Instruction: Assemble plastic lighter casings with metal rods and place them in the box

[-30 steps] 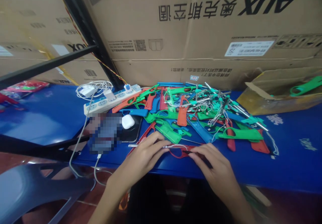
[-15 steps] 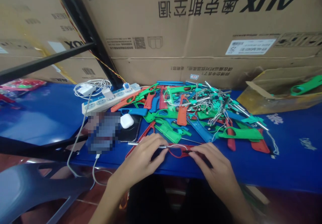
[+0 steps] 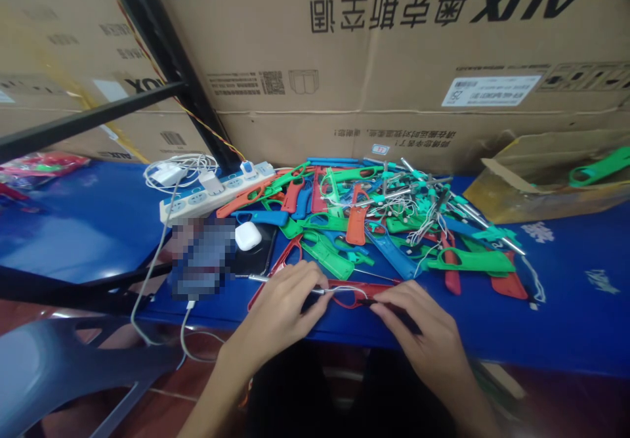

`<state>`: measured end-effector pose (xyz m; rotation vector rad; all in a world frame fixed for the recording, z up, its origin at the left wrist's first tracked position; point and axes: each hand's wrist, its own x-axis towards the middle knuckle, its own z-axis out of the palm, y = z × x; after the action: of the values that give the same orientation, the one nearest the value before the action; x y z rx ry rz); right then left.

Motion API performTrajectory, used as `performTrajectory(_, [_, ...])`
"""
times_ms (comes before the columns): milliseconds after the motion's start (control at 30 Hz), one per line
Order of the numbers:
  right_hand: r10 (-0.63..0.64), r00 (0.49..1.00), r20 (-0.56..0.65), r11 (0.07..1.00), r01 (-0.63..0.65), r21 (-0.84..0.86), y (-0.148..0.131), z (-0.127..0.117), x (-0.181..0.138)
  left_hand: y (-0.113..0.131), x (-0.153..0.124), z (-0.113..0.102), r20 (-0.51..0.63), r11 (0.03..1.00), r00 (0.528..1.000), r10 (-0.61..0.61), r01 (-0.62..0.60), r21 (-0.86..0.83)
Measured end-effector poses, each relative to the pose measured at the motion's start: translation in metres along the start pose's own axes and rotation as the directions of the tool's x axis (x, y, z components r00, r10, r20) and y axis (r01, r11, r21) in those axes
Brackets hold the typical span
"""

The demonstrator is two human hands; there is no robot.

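My left hand (image 3: pixel 290 300) is closed around a thin metal lighter tube (image 3: pixel 256 278), whose far end sticks out to the left. A white wire (image 3: pixel 350 288) loops from the tube's right end towards my right hand (image 3: pixel 418 316). Between thumb and fingers, that hand pinches a small black part (image 3: pixel 367 301) at the wire's other end. Under the wire lies a red lighter shell half (image 3: pixel 344 300) with a trigger loop, partly covered by my hands. Another red shell (image 3: pixel 288 254) rests just beyond my left hand, and a green shell (image 3: pixel 327 257) lies behind both.
A pile of coloured lighter shells (image 3: pixel 359 215) and wired metal tubes (image 3: pixel 408 195) spreads across the blue table (image 3: pixel 566 306). A power strip (image 3: pixel 197 196), phone (image 3: pixel 204 257) and white earphone case (image 3: pixel 247 236) sit left. An open carton (image 3: pixel 546 188) stands right, large cardboard boxes (image 3: pixel 394 50) behind.
The tube in my left hand has shifted slightly left and tipped a little, right end lower. My right hand has moved down very slightly, still pinching the black part.
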<state>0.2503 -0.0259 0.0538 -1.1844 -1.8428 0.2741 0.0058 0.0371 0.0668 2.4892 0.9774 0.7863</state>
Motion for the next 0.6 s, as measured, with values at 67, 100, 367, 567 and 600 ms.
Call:
performTrajectory(67, [-0.003,1.000,0.005,1.000,0.003,0.011,-0.0003,-0.0006,-0.0002,-0.0013,0.0016,0.0009,0.006,1.000,1.000,0.003,-0.003,0.016])
performTrajectory(100, [0.000,1.000,0.003,1.000,0.000,0.012,-0.0002,-0.0004,-0.0002,-0.0021,0.0023,0.0012,0.009,1.000,1.000,0.006,-0.006,0.011])
performTrajectory(367, [0.027,0.999,-0.017,0.998,-0.028,-0.048,0.0019,0.0046,0.0020,-0.0023,0.0022,-0.0020,0.034,0.998,0.999,0.024,-0.022,-0.060])
performTrajectory(567, [0.034,0.999,-0.014,0.999,-0.034,-0.033,0.0020,0.0029,0.0012,0.0002,0.0038,-0.0014,0.018,1.000,0.999,0.026,-0.026,-0.009])
performTrajectory(600, [0.037,0.999,-0.013,0.999,-0.037,-0.027,0.0017,0.0025,0.0011,0.0003,0.0039,-0.0013,0.020,1.000,0.999,0.027,-0.027,0.005])
